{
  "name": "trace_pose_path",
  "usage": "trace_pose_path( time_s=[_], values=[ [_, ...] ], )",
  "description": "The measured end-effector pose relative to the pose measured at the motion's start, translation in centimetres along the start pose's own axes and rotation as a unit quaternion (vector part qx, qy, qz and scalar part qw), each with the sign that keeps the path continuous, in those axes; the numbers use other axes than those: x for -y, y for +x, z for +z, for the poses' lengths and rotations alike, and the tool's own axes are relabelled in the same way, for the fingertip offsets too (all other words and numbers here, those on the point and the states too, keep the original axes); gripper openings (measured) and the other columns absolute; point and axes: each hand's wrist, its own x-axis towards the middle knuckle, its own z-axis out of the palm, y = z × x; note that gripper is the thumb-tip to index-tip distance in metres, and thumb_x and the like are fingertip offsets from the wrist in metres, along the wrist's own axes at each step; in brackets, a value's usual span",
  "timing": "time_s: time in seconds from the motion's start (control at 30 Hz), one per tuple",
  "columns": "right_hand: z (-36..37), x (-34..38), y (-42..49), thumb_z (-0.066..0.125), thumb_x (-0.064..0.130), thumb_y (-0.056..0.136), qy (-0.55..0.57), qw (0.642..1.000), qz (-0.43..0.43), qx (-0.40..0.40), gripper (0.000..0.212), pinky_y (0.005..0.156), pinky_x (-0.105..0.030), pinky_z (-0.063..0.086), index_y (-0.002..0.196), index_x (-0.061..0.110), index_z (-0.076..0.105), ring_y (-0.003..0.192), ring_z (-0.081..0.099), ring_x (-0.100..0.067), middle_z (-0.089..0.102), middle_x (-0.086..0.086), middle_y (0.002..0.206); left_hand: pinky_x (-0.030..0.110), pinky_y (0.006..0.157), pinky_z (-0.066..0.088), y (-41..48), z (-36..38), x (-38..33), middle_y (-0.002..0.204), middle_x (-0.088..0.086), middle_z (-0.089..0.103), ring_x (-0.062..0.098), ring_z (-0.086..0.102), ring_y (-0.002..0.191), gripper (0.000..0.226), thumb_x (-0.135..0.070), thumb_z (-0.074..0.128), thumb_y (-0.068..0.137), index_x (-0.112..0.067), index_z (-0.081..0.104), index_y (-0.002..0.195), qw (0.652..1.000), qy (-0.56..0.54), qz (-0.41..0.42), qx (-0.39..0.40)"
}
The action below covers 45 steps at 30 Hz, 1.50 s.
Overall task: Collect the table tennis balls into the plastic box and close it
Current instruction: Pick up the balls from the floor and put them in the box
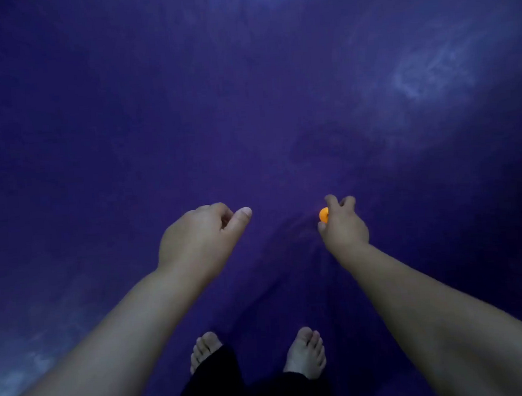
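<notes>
Left hand (pixel 199 236) curled; right hand (pixel 343 224) pinching ball (pixel 323 215).

1. A dark purple floor (pixel 247 106) lies under me, dim and blurred all over.
2. Faint creases (pixel 289 267) run through it just ahead of my feet; whether it is cloth I cannot tell.
3. One pale, cloudy patch (pixel 430 71) shows far off to the right, another pale smear (pixel 27 368) near the left edge.
4. My bare left foot (pixel 204 350) and bare right foot (pixel 307 353) stand apart, toes forward.
5. Black trouser legs (pixel 236 391) hang over both.
</notes>
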Motion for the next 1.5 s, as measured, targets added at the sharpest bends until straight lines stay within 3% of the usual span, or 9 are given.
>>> trace_pose_path(
  time_s=[0.17, 0.33, 0.47, 0.73, 0.87, 1.0, 1.1, 1.2, 1.5],
  values=[
    [2.3, 0.8, 1.6, 0.055, 0.021, 0.091, -0.006, 0.999, 0.035, 0.022, 0.031, 0.058, -0.036, 0.044, 0.119, 0.016, 0.041, 0.072, 0.047, -0.025, 0.036, -0.014, 0.123, 0.027, 0.049, 0.027, 0.8, 0.5, 2.3, 0.064, -0.009, 0.048, 0.005, 0.045, 0.059, 0.043, -0.06, 0.03, 0.09, -0.028, 0.047, 0.067, 1.0, 0.008, -0.02, -0.014],
    [-0.7, 2.5, -1.1, 0.054, 0.015, 0.089, 0.029, 1.0, 0.004, 0.012, 0.026, 0.064, -0.04, 0.05, 0.113, 0.014, 0.042, 0.081, 0.056, -0.031, 0.041, -0.013, 0.117, 0.03, 0.058, 0.036, -0.5, -2.7, 2.6, 0.076, -0.008, 0.056, 0.014, 0.053, 0.071, 0.044, -0.059, 0.031, 0.09, -0.025, 0.057, 0.082, 0.999, 0.003, -0.031, -0.036],
    [-7.5, 5.3, -6.3, 0.056, 0.02, 0.087, 0.038, 0.997, -0.068, -0.01, 0.027, 0.057, -0.036, 0.049, 0.111, 0.018, 0.044, 0.075, 0.056, -0.022, 0.051, -0.005, 0.102, 0.032, 0.064, 0.042, -4.0, -7.5, 1.0, 0.084, -0.007, 0.059, 0.016, 0.055, 0.076, 0.044, -0.056, 0.034, 0.092, -0.022, 0.061, 0.088, 0.997, -0.027, -0.046, -0.048],
    [-27.1, 11.6, -19.1, 0.054, 0.035, 0.088, -0.002, 0.986, -0.165, -0.035, 0.032, 0.051, -0.028, 0.03, 0.115, 0.019, 0.047, 0.072, 0.044, -0.022, 0.047, -0.003, 0.111, 0.031, 0.067, 0.045, -14.5, -22.5, -1.8, 0.091, -0.004, 0.065, 0.019, 0.059, 0.085, 0.025, -0.039, 0.049, 0.091, -0.02, 0.064, 0.095, 0.989, -0.053, -0.056, -0.124],
    [-36.0, 16.2, -26.8, 0.058, 0.033, 0.086, 0.038, 0.98, -0.179, -0.072, 0.029, 0.059, -0.034, 0.039, 0.107, 0.016, 0.047, 0.074, 0.047, -0.023, 0.046, -0.003, 0.106, 0.029, 0.064, 0.038, -21.1, -30.9, -2.2, 0.091, -0.003, 0.066, 0.02, 0.058, 0.086, 0.021, -0.032, 0.05, 0.092, -0.018, 0.065, 0.096, 0.983, -0.04, -0.047, -0.173],
    [-41.9, 21.1, -34.4, 0.058, 0.027, 0.084, 0.06, 0.968, -0.222, -0.096, 0.022, 0.053, -0.031, 0.036, 0.097, 0.016, 0.044, 0.071, 0.049, -0.025, 0.046, -0.002, 0.099, 0.029, 0.064, 0.038, -27.3, -37.9, -1.9, 0.092, -0.003, 0.066, 0.019, 0.058, 0.086, 0.021, -0.03, 0.05, 0.092, -0.016, 0.065, 0.097, 0.975, -0.038, -0.057, -0.211],
    [-44.9, 24.2, -39.5, 0.055, 0.028, 0.086, 0.037, 0.962, -0.256, -0.09, 0.02, 0.046, -0.028, 0.026, 0.094, 0.019, 0.038, 0.065, 0.045, -0.022, 0.045, 0.003, 0.091, 0.031, 0.068, 0.045, -31.4, -41.8, -0.9, 0.095, -0.002, 0.066, 0.02, 0.058, 0.089, 0.022, -0.032, 0.05, 0.092, -0.017, 0.064, 0.1, 0.97, -0.04, -0.085, -0.226],
    [-46.4, 26.4, -44.2, 0.053, 0.032, 0.087, -0.006, 0.946, -0.313, -0.083, 0.02, 0.053, -0.029, 0.032, 0.098, 0.019, 0.043, 0.069, 0.045, -0.022, 0.045, 0.005, 0.091, 0.032, 0.071, 0.047, -35.5, -44.2, 0.3, 0.098, -0.002, 0.066, 0.021, 0.059, 0.092, 0.023, -0.033, 0.05, 0.091, -0.018, 0.064, 0.101, 0.96, -0.047, -0.125, -0.245],
    [-46.8, 30.3, -52.3, 0.053, 0.025, 0.086, -0.079, 0.892, -0.446, -0.015, 0.019, 0.048, -0.026, 0.028, 0.102, 0.015, 0.048, 0.072, 0.048, -0.022, 0.047, 0.001, 0.093, 0.033, 0.073, 0.045, -47.7, -45.0, 2.3, 0.105, 0.001, 0.066, 0.025, 0.059, 0.095, 0.024, -0.033, 0.048, 0.092, -0.018, 0.063, 0.104, 0.913, -0.091, -0.289, -0.272]
  ],
)
